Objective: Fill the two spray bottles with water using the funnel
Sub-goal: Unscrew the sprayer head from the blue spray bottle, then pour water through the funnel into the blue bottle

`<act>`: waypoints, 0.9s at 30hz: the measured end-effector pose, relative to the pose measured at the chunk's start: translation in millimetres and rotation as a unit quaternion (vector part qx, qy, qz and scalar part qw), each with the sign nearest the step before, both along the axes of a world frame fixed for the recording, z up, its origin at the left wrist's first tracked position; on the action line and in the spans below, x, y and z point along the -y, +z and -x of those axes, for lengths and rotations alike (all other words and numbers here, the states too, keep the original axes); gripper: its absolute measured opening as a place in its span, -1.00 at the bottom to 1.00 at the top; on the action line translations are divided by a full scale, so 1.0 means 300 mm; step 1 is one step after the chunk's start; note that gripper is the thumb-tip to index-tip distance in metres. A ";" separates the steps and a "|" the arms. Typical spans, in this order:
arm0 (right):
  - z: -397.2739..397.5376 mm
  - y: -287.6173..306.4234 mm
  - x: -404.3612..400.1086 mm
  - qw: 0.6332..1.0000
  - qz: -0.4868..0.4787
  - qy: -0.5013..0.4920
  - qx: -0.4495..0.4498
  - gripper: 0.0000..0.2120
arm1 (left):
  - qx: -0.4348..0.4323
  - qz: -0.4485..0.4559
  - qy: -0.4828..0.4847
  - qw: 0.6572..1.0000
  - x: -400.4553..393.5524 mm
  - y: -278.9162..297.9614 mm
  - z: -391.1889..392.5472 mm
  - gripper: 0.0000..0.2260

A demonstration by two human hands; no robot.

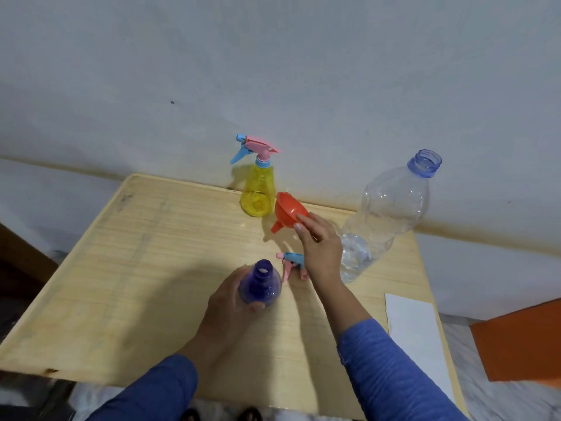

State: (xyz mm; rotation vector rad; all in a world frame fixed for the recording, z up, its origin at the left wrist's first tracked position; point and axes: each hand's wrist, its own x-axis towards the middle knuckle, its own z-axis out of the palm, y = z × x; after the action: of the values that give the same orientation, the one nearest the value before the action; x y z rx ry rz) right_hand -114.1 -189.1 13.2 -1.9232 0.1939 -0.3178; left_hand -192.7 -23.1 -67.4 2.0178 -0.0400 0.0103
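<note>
Light wooden bench against a pale wall.

The bench (145,268) has a pale wood-grain top with a raised rim, and its far edge sits against a grey-white wall (273,71) that carries a few small dark specks. A white sheet of paper (416,335) lies flat near the bench's right edge. Beyond that edge an orange box-like object (522,341) is partly in view.

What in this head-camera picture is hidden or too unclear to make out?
- Right hand on the orange plastic funnel: head view; its fingers cover the rim, so the grip is unclear.
- Loose blue-and-pink trigger sprayer: head view; the right wrist hides its far end.
- Blue spray bottle: head view; the left hand covers its side, so any water inside is unreadable.
- White paper sheet: head view; nothing on it is readable.
</note>
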 end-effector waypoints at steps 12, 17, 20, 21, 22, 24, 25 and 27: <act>0.218 0.080 0.015 0.989 0.047 0.112 0.087 -0.79 | -0.001 0.027 -0.004 1.000 -0.002 -0.011 0.009 -0.44; 0.236 0.046 0.013 0.980 0.104 0.134 0.099 -0.76 | 0.003 0.035 0.005 0.999 0.000 -0.016 0.008 -0.44; 0.247 0.029 0.015 0.973 0.128 0.158 0.108 -0.75 | -0.001 0.030 0.002 1.000 -0.003 -0.031 0.008 -0.48; 0.249 0.024 0.015 0.971 0.138 0.163 0.109 -0.76 | -0.003 0.029 0.002 1.000 -0.004 -0.037 0.006 -0.48; 0.251 0.018 0.016 0.968 0.148 0.167 0.111 -0.77 | -0.004 0.027 0.001 1.000 -0.004 -0.040 0.005 -0.48; 0.253 0.011 0.016 0.965 0.161 0.172 0.116 -0.77 | -0.002 0.020 0.004 1.000 -0.003 -0.039 0.004 -0.47; 0.255 0.007 0.016 0.964 0.164 0.172 0.117 -0.77 | -0.002 0.018 0.005 1.000 -0.003 -0.039 0.004 -0.47; 0.258 0.002 0.017 0.962 0.174 0.174 0.122 -0.77 | 0.000 0.013 0.006 1.000 -0.003 -0.037 0.004 -0.47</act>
State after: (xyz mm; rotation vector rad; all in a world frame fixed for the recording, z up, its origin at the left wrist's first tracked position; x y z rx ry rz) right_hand -191.4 -194.3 13.7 -2.1955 -0.3841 -0.3655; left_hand -193.9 -22.1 -78.5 1.9915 -0.0280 0.0177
